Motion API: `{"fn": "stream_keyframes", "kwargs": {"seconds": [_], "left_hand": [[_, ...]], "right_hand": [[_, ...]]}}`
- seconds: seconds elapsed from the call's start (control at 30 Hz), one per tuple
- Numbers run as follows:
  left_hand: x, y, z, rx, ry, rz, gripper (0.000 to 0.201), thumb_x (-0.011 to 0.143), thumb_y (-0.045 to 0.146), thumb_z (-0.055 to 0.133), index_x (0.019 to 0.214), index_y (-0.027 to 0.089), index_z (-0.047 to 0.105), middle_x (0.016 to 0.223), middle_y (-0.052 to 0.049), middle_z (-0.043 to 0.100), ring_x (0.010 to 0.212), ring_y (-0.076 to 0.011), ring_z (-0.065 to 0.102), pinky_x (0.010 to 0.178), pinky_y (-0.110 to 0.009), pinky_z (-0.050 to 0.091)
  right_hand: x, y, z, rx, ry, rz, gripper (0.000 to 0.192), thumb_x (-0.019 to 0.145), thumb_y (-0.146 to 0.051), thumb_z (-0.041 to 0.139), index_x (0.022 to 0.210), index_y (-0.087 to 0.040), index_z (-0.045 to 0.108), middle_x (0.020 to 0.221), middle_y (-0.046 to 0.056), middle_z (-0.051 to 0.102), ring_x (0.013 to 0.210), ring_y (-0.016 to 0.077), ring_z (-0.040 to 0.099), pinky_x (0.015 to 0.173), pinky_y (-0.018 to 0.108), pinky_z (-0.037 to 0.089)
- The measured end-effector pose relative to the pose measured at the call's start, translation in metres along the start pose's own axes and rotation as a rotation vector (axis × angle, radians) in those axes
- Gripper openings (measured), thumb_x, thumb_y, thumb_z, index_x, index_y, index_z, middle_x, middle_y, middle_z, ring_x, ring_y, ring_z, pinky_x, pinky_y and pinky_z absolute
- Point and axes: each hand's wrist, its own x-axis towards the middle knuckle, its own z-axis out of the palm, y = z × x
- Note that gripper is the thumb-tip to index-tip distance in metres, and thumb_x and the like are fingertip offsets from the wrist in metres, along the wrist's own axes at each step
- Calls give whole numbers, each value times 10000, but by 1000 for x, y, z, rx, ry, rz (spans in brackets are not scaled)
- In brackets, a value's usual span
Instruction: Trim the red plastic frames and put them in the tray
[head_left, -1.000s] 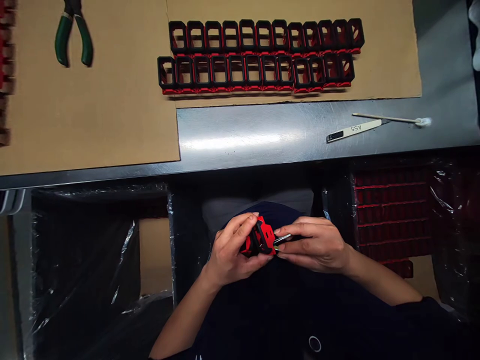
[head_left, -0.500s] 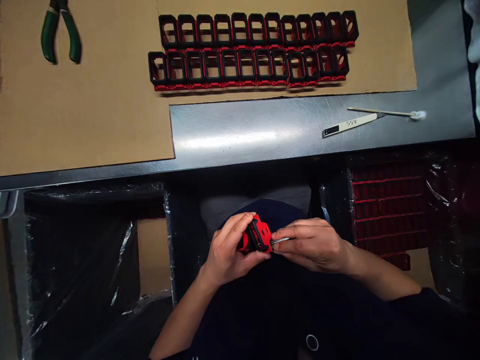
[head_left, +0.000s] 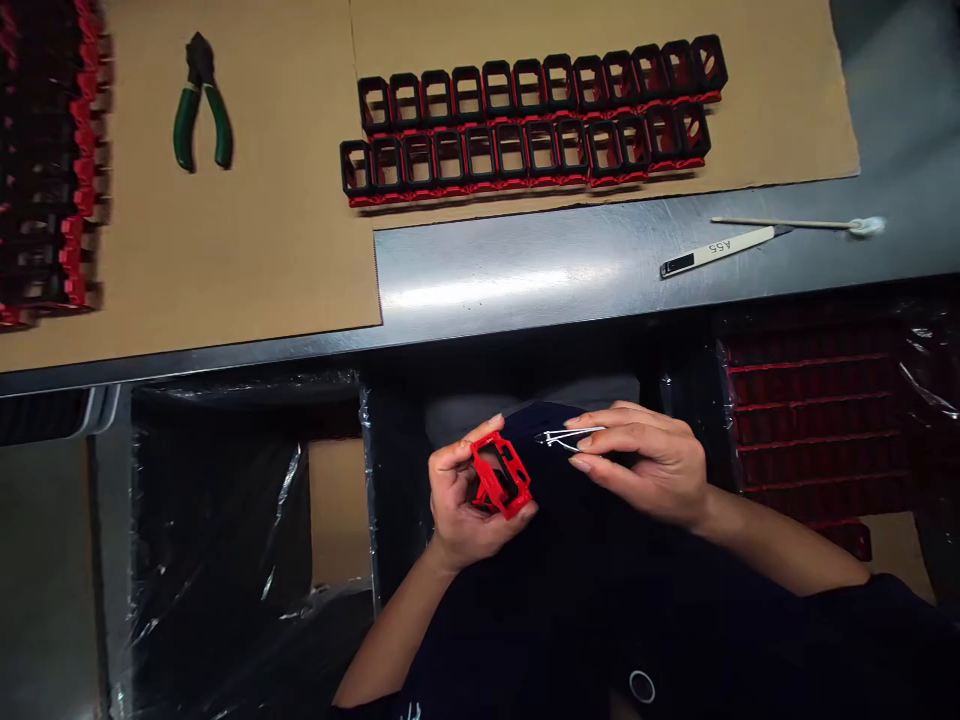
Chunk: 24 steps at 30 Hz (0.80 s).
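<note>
My left hand (head_left: 472,500) is closed around a small red and black plastic frame (head_left: 502,475), its open red side turned up. To the right of the frame, my right hand (head_left: 649,460) pinches a thin silver tool that looks like a nail clipper (head_left: 562,438) between thumb and fingers. The clipper's tip points at the frame, with a gap between them. Both hands are over my lap, in front of the table edge.
On the cardboard (head_left: 285,250) lie green-handled cutters (head_left: 202,115) and two rows of red and black frames (head_left: 465,155). More frames (head_left: 52,170) stand at far left. A utility knife (head_left: 716,250) and a cotton swab (head_left: 787,222) rest on the metal tabletop (head_left: 517,275). Plastic-lined boxes flank me; the right box (head_left: 817,420) holds frames.
My right hand has drawn the clipper away from the frame, to the right and up. The frame has turned in my left hand. The view has shifted left, showing more frames there.
</note>
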Motion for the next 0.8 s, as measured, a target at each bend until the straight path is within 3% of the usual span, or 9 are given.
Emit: {"fn": "stream_keyframes", "kwargs": {"seconds": [0.17, 0.37, 0.63, 0.8], "left_hand": [[3, 1, 1, 57, 40, 64, 736, 755, 334, 864, 1314, 239, 396, 1337, -190, 620, 1218, -302, 660, 827, -366, 617], [4, 1, 2, 98, 32, 87, 745, 749, 320, 869, 1319, 235, 397, 1321, -189, 633, 1200, -301, 670, 795, -350, 619], [0, 0, 5, 109, 49, 96, 776, 747, 287, 866, 1352, 228, 383, 1341, -216, 612, 1216, -312, 660, 750, -327, 632], [2, -4, 3, 184, 45, 202, 917, 772, 302, 844, 1502, 205, 299, 1329, -200, 620, 1218, -301, 665, 851, -378, 629]], "right_hand": [[3, 7, 5, 29, 26, 59, 50, 849, -173, 782, 864, -197, 741, 936, 89, 790, 828, 222, 764, 705, 331, 596], [17, 16, -3, 1, 15, 87, 73, 828, -191, 804, 855, -208, 739, 981, 78, 788, 840, 206, 734, 728, 336, 574], [41, 29, -15, -155, 30, -20, 48, 848, -235, 782, 853, -226, 735, 985, 62, 784, 887, 229, 727, 763, 365, 554], [69, 58, -22, -417, 120, -121, 100, 860, -304, 754, 810, -226, 718, 949, 45, 787, 847, 234, 717, 776, 381, 531]]}}
